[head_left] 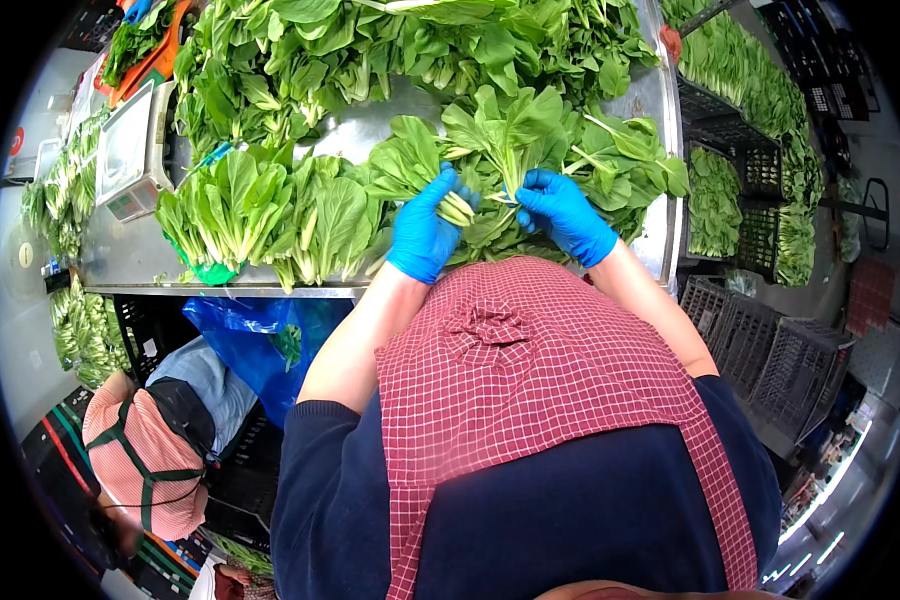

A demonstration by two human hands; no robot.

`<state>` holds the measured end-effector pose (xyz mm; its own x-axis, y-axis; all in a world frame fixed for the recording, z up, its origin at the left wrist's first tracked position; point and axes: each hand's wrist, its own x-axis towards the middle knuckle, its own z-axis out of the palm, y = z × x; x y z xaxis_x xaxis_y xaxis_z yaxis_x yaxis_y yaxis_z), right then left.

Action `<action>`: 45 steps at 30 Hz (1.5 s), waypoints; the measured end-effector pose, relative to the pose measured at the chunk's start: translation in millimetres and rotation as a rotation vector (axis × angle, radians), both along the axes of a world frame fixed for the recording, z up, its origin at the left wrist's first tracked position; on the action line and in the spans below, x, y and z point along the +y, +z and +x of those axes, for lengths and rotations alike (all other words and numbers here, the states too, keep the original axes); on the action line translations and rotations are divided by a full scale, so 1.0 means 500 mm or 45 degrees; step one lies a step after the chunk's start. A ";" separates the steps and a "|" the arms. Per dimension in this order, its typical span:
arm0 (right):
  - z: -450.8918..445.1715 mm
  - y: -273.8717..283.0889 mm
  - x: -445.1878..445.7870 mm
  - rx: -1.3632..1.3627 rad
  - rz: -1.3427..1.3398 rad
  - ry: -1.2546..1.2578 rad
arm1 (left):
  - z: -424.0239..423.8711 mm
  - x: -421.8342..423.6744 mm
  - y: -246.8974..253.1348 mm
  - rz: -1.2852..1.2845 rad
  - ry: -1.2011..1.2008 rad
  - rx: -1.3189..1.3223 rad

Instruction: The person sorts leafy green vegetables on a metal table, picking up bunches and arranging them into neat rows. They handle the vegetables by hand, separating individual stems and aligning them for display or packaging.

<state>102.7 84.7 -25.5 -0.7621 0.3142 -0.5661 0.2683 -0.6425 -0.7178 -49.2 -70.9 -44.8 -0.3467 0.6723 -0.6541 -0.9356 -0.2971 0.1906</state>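
Both hands wear blue gloves. My left hand is closed around a small bunch of leafy greens, its cut stems towards me and its leaves pointing away. To its right, my right hand pinches the stem ends of a leafy green plant whose leaves spread away from me. Loose leafy greens lie under and beside both hands on the metal table. Left of my left hand lie upright-fanned piles of greens, with green plastic at the base of the leftmost one.
A weighing scale stands at the table's left. A large heap of greens lies along the far side. Black crates with greens are at right, black crates below them. A blue plastic bag hangs below the table edge; a co-worker is at lower left.
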 end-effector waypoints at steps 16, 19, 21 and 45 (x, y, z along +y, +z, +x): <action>-0.006 0.020 -0.058 0.018 0.120 -0.131 | 0.028 0.027 0.019 0.105 -0.053 0.301; -0.001 0.008 -0.050 -0.028 0.215 -0.211 | 0.005 0.025 -0.002 0.113 0.080 0.098; 0.005 0.007 -0.042 -0.099 0.284 -0.229 | -0.004 0.026 0.002 0.094 0.116 0.177; -0.048 0.000 -0.047 -0.057 1.739 0.897 | -0.022 0.014 0.002 0.076 0.212 0.216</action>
<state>78.8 61.4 -25.4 -0.9649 0.1906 -0.1808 0.2622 0.7407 -0.6186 -60.2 -63.8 -43.9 -0.5571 0.6327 -0.5378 -0.8291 -0.4599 0.3179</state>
